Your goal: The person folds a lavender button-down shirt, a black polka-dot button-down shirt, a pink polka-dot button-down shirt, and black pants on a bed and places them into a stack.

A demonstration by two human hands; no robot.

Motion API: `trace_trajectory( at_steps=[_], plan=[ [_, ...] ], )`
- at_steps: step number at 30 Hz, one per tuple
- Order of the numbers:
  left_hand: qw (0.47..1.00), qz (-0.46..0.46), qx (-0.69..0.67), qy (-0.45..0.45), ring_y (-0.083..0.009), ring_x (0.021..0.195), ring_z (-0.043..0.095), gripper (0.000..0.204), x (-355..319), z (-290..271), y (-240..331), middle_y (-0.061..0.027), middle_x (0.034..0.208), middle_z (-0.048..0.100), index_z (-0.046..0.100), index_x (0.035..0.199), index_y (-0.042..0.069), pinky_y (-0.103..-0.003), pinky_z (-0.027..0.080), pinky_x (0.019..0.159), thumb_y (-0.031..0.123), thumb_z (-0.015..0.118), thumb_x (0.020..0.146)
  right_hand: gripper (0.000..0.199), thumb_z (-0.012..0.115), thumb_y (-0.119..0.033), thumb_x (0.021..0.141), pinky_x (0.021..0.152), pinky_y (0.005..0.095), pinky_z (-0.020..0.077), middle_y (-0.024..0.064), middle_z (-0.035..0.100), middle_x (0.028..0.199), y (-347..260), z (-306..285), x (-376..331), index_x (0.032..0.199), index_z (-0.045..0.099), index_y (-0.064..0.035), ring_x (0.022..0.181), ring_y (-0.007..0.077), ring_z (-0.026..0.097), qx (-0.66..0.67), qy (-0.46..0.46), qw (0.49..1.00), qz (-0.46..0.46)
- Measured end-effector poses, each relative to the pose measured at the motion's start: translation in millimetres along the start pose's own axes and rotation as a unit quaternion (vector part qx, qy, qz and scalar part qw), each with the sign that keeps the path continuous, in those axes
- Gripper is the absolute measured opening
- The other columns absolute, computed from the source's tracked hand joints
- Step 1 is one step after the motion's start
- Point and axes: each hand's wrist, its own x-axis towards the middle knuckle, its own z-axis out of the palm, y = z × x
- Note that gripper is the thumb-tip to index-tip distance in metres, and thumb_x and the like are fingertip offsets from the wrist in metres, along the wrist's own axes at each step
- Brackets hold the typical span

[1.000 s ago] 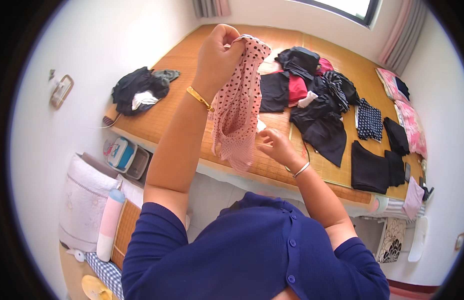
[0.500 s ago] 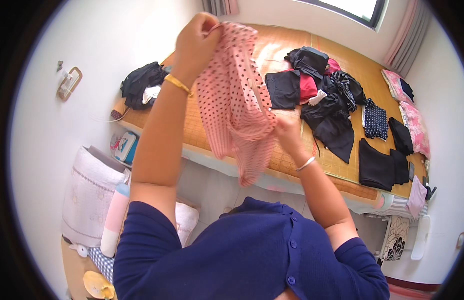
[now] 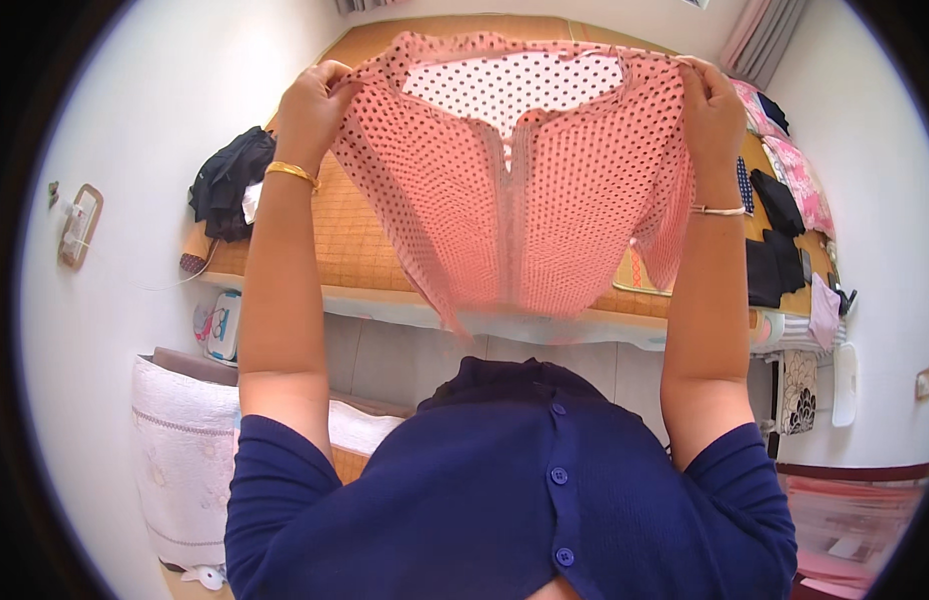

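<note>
Stretched between my two raised hands hangs a sheer pink blouse (image 3: 595, 195) with dark polka dots, its neckline at the top and a front placket running down the middle. My left hand (image 3: 317, 105) pinches one shoulder of it. The other shoulder is pinched by my right hand (image 3: 715, 108). Both arms reach forward over the near edge of the bed. The blouse's lower edge is blurred and hangs free in the air. Behind it, most of the bed's middle is hidden.
A bed with a woven tan mat (image 3: 350, 235) lies ahead. Black clothes (image 3: 230, 185) are heaped at its left end. Folded dark garments (image 3: 775, 265) and pink floral pillows (image 3: 800, 180) lie at the right. A quilted white cover (image 3: 190, 450) stands at the lower left.
The blouse has gone from bunched and hanging sideways to spread wide, upright and facing me. My right hand has moved up and right to the second shoulder; my left hand has shifted left and slightly down.
</note>
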Motion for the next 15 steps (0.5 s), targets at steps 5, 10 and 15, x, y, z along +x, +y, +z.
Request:
trace_trajectory(
  at_steps=[5,10,15],
  plan=[
    [1.0,0.018,-0.003,0.018,-0.0208,0.072,0.061,0.017,6,-14,-23,-0.0099,0.082,0.064,0.066,0.089,0.007,-0.031,0.048,0.066,0.022,0.065,0.081,0.023,0.059,-0.024,0.085,0.069,0.032,0.0472,0.0121,0.066,0.084,-16,1,5,0.096,0.068,-0.0064,0.074,0.0238,0.063,-0.033,0.023,0.999,-0.032],
    [0.998,-0.031,0.001,0.045,-0.0174,0.065,0.061,0.018,-13,-32,-28,-0.0073,0.074,0.066,0.067,0.089,0.007,-0.028,0.047,0.062,0.023,0.065,0.082,0.023,0.06,-0.026,0.085,0.071,0.032,0.0473,0.0106,0.067,0.086,-40,3,-7,0.095,0.069,-0.0078,0.077,0.0244,0.064,-0.051,0.028,0.998,-0.009],
    [0.99,-0.065,-0.042,0.119,-0.0141,0.066,0.061,0.017,-60,-49,-24,-0.006,0.081,0.066,0.065,0.092,0.004,-0.025,0.048,0.062,0.02,0.063,0.086,0.019,0.065,-0.02,0.082,0.064,0.0249,0.0464,0.005,0.067,0.082,-71,-13,-39,0.093,0.069,-0.0058,0.066,0.0123,0.059,-0.098,0.003,0.994,0.038]
  ],
)
